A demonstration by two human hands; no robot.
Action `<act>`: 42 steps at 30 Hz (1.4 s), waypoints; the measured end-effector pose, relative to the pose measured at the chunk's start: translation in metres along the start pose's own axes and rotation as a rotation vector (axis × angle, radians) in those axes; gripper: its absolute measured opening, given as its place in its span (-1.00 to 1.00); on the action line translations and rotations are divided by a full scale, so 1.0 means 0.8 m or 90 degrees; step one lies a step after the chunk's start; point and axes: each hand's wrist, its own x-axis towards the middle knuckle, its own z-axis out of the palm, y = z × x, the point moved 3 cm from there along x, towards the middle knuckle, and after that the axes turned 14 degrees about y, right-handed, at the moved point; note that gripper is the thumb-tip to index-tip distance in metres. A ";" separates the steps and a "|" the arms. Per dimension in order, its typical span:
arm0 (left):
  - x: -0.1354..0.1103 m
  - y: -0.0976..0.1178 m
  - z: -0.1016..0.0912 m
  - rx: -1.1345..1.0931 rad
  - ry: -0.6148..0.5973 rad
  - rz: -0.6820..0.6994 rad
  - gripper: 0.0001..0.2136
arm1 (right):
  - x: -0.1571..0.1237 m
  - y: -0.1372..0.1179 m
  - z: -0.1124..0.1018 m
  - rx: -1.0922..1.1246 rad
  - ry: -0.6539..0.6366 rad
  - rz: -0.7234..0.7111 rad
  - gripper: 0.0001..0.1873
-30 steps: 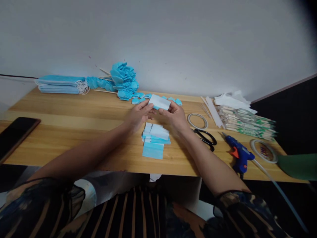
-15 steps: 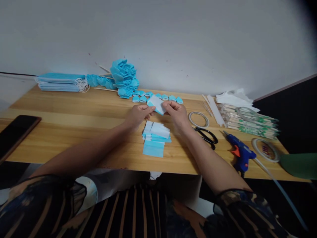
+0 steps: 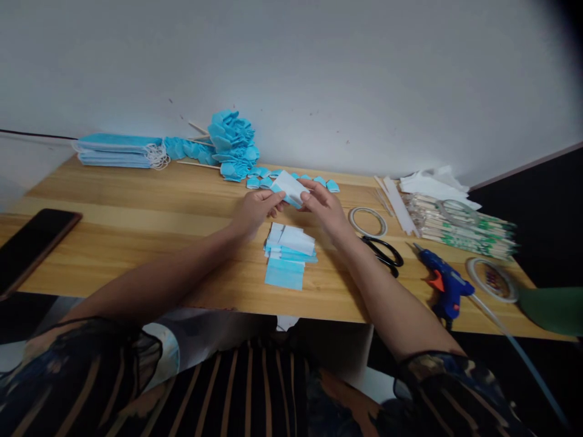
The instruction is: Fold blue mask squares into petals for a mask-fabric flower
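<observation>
Between my two hands, above the table, is a piece of face-mask fabric (image 3: 288, 184), white with a light-blue edge, tilted and partly folded. My left hand (image 3: 259, 209) pinches its lower left side between thumb and fingers. My right hand (image 3: 324, 209) grips its right side, thumb in front and fingers behind. Just below lies a loose stack of cut blue and white mask pieces (image 3: 286, 274). Behind my hands small folded blue pieces (image 3: 331, 186) stand in rows, some hidden by the held piece and my fingers.
Around me on the wooden table (image 3: 150, 218) are a phone (image 3: 34, 249), stacked masks (image 3: 118, 150), blue fabric flowers (image 3: 233, 142), tape roll (image 3: 368, 222), black-handled scissors (image 3: 385, 254), blue glue gun (image 3: 444, 282), another tape roll (image 3: 492, 280) and bundled sticks (image 3: 460, 224).
My right fingers have shifted from pinching the fabric's right corner to spreading behind it, with the thumb lower on its front. The whole view has moved slightly.
</observation>
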 end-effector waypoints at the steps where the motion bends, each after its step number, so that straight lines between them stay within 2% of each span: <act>1: -0.001 0.001 0.000 0.006 0.002 0.004 -0.71 | -0.001 0.001 0.002 -0.017 -0.007 -0.012 -0.41; 7: -0.006 0.002 0.003 0.031 -0.012 0.024 -0.69 | -0.003 0.007 0.005 -0.121 0.002 -0.045 -0.48; 14: -0.007 -0.003 0.009 -0.143 -0.052 -0.105 -0.77 | -0.003 0.004 0.005 -0.112 0.000 -0.093 -0.51; 18: -0.010 -0.007 0.011 -0.130 -0.068 -0.104 -0.77 | -0.002 0.008 0.006 -0.104 0.006 -0.102 -0.49; 23: -0.006 -0.004 0.007 -0.131 -0.048 -0.110 -0.81 | 0.004 0.014 -0.001 -0.103 0.007 -0.123 -0.48; 25: -0.004 0.000 0.006 -0.165 -0.045 -0.130 -0.85 | 0.008 0.011 -0.011 -0.118 0.033 -0.162 -0.48; 28: -0.001 0.005 0.005 -0.190 -0.049 -0.151 -0.86 | 0.013 0.001 -0.026 -0.195 0.063 -0.284 -0.46; 31: 0.000 0.006 0.005 -0.190 -0.064 -0.160 -0.86 | 0.011 -0.009 -0.029 -0.283 0.030 -0.425 -0.53; 33: 0.000 0.004 0.005 -0.192 -0.077 -0.163 -0.85 | 0.006 -0.013 -0.025 -0.303 -0.001 -0.478 -0.58; 39: -0.004 0.001 0.010 -0.208 -0.135 -0.164 -0.81 | -0.001 -0.012 -0.011 -0.282 -0.051 -0.489 -0.67; 42: -0.006 -0.001 0.011 -0.188 -0.132 -0.157 -0.81 | 0.001 -0.008 -0.010 -0.247 -0.046 -0.495 -0.74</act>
